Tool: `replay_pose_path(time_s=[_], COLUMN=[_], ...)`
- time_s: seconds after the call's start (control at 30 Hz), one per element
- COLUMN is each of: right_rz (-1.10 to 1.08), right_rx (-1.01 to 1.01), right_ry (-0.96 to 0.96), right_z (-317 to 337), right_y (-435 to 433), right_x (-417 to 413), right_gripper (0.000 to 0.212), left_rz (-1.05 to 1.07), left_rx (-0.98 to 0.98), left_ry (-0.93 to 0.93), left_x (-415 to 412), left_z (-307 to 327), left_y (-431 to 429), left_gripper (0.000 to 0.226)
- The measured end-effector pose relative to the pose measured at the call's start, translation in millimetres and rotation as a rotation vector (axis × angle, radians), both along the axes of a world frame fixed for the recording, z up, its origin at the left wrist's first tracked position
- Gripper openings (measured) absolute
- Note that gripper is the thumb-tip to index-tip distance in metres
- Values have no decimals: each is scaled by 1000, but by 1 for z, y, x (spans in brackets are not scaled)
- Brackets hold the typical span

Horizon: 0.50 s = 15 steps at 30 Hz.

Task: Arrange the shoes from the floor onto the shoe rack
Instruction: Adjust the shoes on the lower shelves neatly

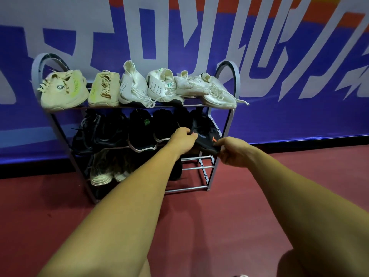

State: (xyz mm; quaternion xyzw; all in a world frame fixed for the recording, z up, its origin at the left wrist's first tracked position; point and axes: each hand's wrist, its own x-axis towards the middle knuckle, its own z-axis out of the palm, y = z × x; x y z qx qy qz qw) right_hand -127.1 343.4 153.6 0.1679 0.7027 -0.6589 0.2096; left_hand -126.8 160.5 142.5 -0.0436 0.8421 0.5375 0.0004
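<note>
The left hand [183,139] pinches the left edge of a black shoe [205,137], fingers curled on it. The right hand [232,151] clamps its right end. Between them the shoe overhangs the shoe rack's [237,80] middle shelf, so an early release could tip it to the floor [219,216].

Large banner [279,120] across the whole background: blue ground, oversized pale slanted lettering [319,56], too cropped to read. Orange-red stripe [199,3] along its top edge. Black band [319,143] along its bottom edge, running full width.
</note>
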Motion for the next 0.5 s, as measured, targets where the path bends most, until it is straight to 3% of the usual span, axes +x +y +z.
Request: replay_pose_path(time_s=[0.1, 0.17, 0.27, 0.4, 0.5], right_rz=[-95, -149, -152, -145, -254], right_rx=[-62, -85, -172, -203, -168], right_ry=[89, 116, 109, 104, 35], right_z=[-5, -7, -9, -17, -26], right_y=[10, 12, 12, 6, -4], right_x=[-16, -22, -30, -42, -50], right_gripper=[27, 37, 30, 30, 17], left_rz=[-32, -56, -96, -47, -33], left_rx=[112, 155, 209, 211, 167], left_ry=[-29, -83, -192, -168, -169], left_x=[-6, -8, -10, -23, -30], left_z=[2, 1, -2, -6, -9], left_y=[12, 19, 26, 30, 30], left_gripper=[11, 23, 39, 49, 47])
